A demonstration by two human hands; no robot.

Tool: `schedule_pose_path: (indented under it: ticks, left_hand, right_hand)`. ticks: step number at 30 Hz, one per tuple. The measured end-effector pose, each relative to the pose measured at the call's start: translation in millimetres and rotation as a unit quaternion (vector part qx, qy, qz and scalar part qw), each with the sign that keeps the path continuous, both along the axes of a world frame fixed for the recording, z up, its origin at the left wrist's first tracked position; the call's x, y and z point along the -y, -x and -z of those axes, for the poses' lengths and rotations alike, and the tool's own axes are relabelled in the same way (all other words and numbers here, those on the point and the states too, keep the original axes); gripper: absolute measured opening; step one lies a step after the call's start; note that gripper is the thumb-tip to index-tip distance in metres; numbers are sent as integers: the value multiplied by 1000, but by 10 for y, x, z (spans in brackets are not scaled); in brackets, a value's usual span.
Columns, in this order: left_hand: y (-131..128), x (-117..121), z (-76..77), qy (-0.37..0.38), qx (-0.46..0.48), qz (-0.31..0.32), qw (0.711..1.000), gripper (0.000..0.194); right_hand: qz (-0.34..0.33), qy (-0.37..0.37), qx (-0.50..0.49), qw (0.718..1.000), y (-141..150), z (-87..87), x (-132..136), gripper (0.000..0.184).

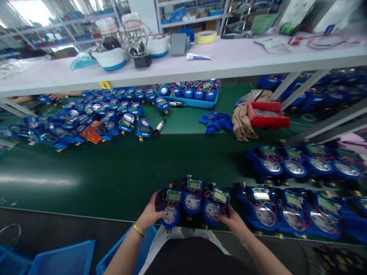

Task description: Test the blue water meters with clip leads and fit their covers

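Three blue water meters with small displays, white dials and bare wires are together at the table's front edge. My left hand [151,212] is closed around the left water meter [170,214], thumb over its dial. My right hand [231,220] grips the right water meter [211,212] by its outer side. Between them, slightly farther back, sits the middle water meter [192,201], with neither hand's fingers visibly on it. Just right of my right hand stands a row of similar open water meters [265,214], with a second row [294,168] behind.
Many water meters [94,110] crowd the green table [120,164] at back left. A blue tray [197,102] of meters, a red bin [268,114] of small parts, and blue pieces [216,121] lie under the shelf [229,57]. Another person's hand [56,96] shows far left.
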State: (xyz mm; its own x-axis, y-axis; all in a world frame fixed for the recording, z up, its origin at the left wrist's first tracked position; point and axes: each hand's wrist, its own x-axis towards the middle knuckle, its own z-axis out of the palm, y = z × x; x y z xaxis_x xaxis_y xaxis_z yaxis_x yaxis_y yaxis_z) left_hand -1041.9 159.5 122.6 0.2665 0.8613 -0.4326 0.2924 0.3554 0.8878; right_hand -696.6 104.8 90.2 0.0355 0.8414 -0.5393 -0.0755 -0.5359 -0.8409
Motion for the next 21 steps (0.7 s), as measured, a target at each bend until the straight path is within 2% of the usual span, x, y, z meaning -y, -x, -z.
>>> schedule_pose_path:
  ticks: [3,6,8,11,13,15,17,19,21]
  left_hand:
    - [-265,38,63,-5,5,24,1000,61]
    - [-410,51,120,4,8,37,999,61]
    - [-447,40,155,13,9,38,999,61]
    - [-449,9,207,31,12,33,999,63]
    - [-437,6,227,44,15,28,999,65]
    - [-427,20,229,55,18,22,998,68]
    - [-423,37,218,65,18,15,998,70]
    - [-424,49,202,76,20,8,997,72]
    - [-420,54,188,84,29,2,996,76]
  right_hand:
    - [21,-8,5,1000,-191,-55,119,82]
    - [35,-4,7,999,-267,-94,195,81]
    - [37,-1,10,999,-284,-90,205,72]
    - [29,3,22,999,-308,-31,174,46]
    - [22,4,38,999,-321,10,159,39]
    - [12,4,62,998,-329,27,168,41]
    - [-1,7,92,996,-342,10,200,54]
    - [-16,15,130,991,-371,-51,250,69]
    - [-33,24,175,984,-420,-170,307,75]
